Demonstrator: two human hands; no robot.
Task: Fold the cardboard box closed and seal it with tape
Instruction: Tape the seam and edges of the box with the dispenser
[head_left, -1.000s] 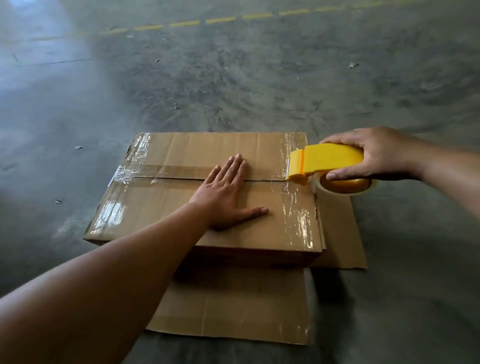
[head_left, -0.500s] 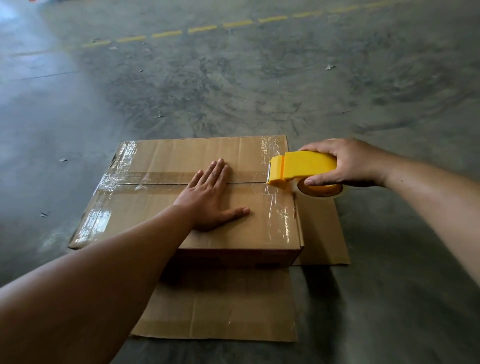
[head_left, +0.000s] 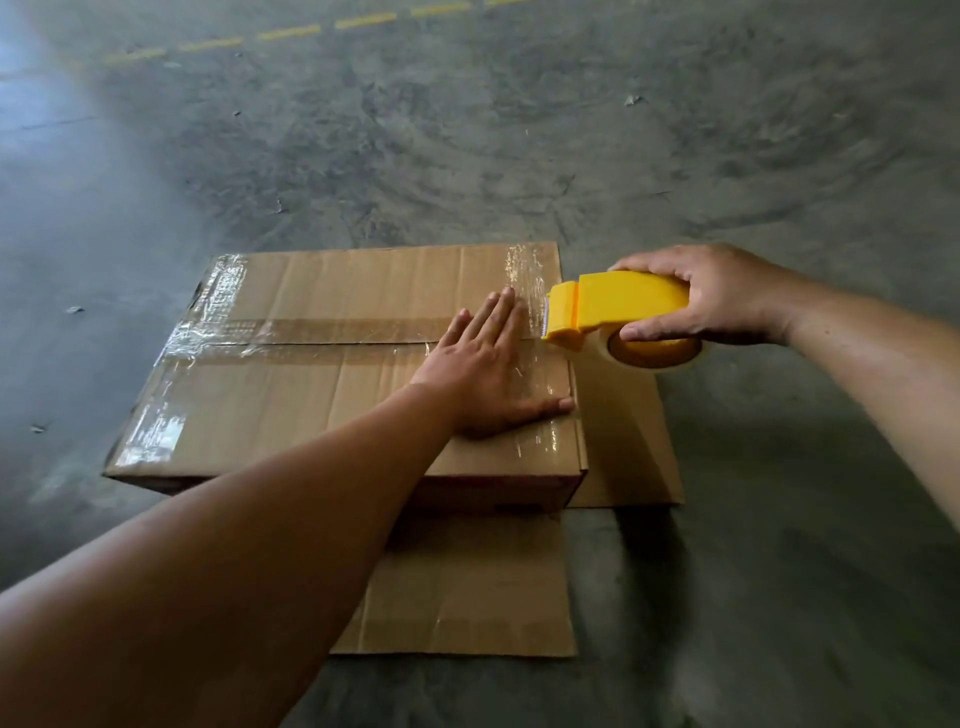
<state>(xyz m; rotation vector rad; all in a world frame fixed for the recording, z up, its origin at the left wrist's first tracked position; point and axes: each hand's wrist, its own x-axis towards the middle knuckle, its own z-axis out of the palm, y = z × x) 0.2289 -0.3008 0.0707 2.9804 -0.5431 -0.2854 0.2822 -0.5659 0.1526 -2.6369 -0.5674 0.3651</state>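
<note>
Dim; glare top-left; wide-angle warp

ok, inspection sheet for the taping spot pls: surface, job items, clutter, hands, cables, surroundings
surface: grey concrete floor, scuffed.
job's things: cardboard box, flaps folded shut, clear tape along the centre seam and across both ends; yellow tape dispenser at the box's right edge.
clutter: flat cardboard sheets under and beside the box; small scraps on the floor.
grippers: left hand flat on the box top near the right end; right hand grips the dispenser.
cables: nothing seen.
surroundings: dashed yellow line on the far floor.
</note>
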